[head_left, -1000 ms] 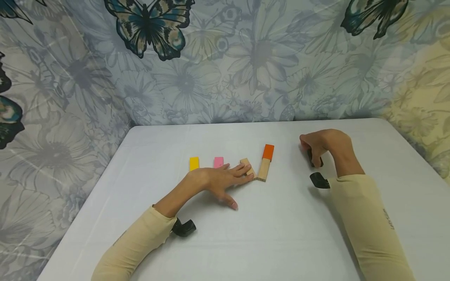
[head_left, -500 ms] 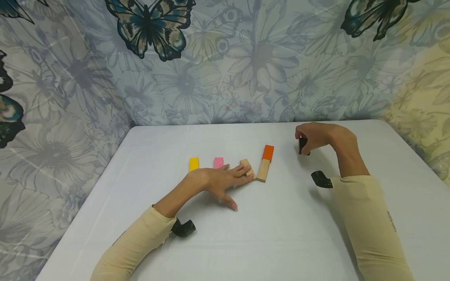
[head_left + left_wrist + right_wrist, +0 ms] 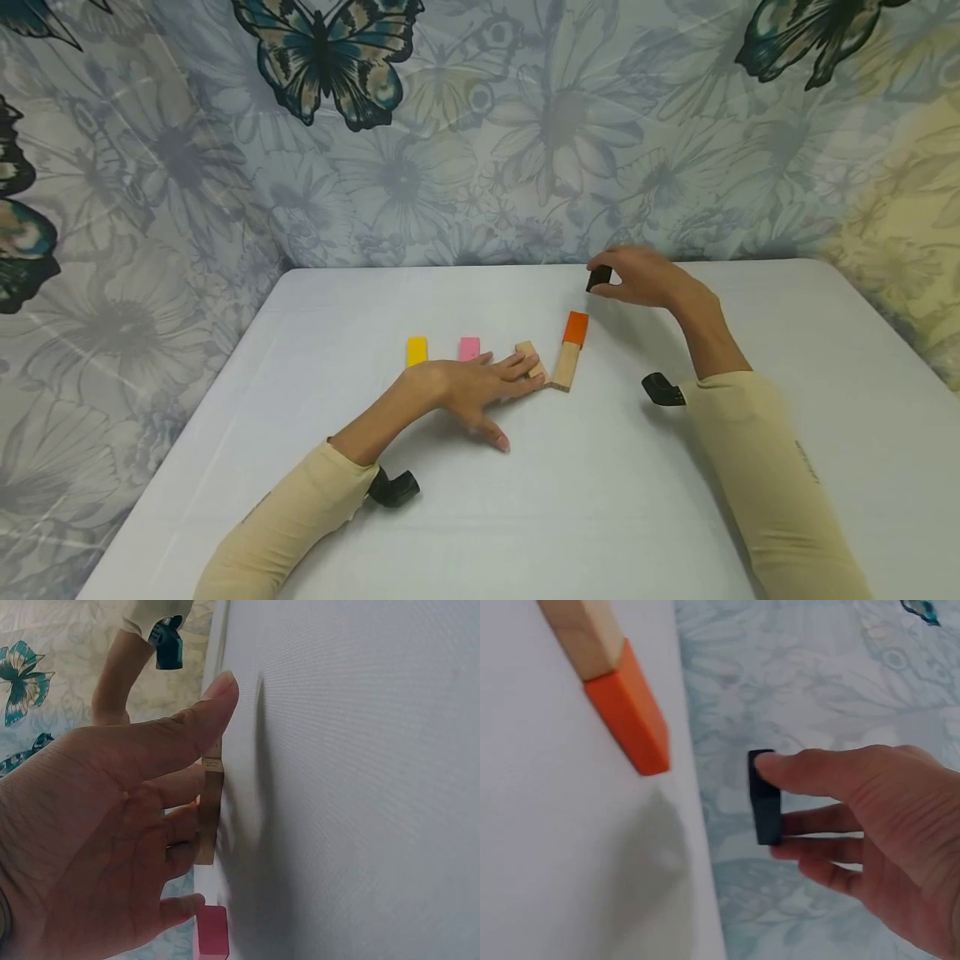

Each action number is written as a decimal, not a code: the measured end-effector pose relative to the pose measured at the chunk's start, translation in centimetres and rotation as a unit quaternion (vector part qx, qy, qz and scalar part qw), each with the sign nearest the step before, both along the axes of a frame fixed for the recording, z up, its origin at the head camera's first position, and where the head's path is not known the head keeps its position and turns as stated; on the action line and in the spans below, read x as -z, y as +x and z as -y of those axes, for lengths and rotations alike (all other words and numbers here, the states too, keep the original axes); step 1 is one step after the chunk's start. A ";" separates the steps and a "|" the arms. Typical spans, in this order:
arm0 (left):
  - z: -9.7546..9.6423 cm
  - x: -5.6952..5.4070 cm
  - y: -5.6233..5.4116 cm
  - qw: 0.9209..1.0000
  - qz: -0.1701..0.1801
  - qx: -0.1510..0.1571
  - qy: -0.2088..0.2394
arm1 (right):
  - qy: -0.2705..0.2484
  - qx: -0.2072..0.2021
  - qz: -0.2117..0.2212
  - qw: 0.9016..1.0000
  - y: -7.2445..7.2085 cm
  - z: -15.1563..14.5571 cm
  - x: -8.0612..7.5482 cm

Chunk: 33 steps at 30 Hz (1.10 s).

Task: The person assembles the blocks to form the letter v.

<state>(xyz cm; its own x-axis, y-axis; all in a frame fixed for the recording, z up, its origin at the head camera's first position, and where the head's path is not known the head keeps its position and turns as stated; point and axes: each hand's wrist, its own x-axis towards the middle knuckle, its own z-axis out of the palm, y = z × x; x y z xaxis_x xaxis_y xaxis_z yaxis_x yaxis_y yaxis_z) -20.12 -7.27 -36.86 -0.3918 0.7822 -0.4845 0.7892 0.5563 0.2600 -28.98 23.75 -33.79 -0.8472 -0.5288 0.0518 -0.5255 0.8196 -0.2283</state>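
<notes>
My right hand (image 3: 645, 275) pinches a small black block (image 3: 598, 278) between thumb and fingers, raised above the table near its far edge. Below it lies an orange block (image 3: 575, 328), end to end with a plain wooden block (image 3: 565, 367). The left hand (image 3: 468, 392) lies with fingers spread, its fingertips on another wooden block (image 3: 523, 346) that slants to meet the first one's lower end. In the left wrist view a pink block (image 3: 212, 930) sits by the little finger. That hand partly hides the slanted block.
A yellow block (image 3: 417, 350) lies on the white table (image 3: 555, 517), left of the pink one. Behind the table hangs a patterned backdrop (image 3: 525, 150) with flowers and butterflies. A black wrist camera (image 3: 395, 488) juts from the left sleeve, and another (image 3: 663, 389) from the right.
My right hand has lifted the black block off the table at the right and carried it left and toward the far edge. The left hand has stayed in place on the wooden block.
</notes>
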 end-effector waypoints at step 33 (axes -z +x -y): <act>-0.1 0.1 -0.2 1.000 -0.003 0.003 -0.003 | 0.044 -0.019 0.051 0.998 -1.2 1.1 3.4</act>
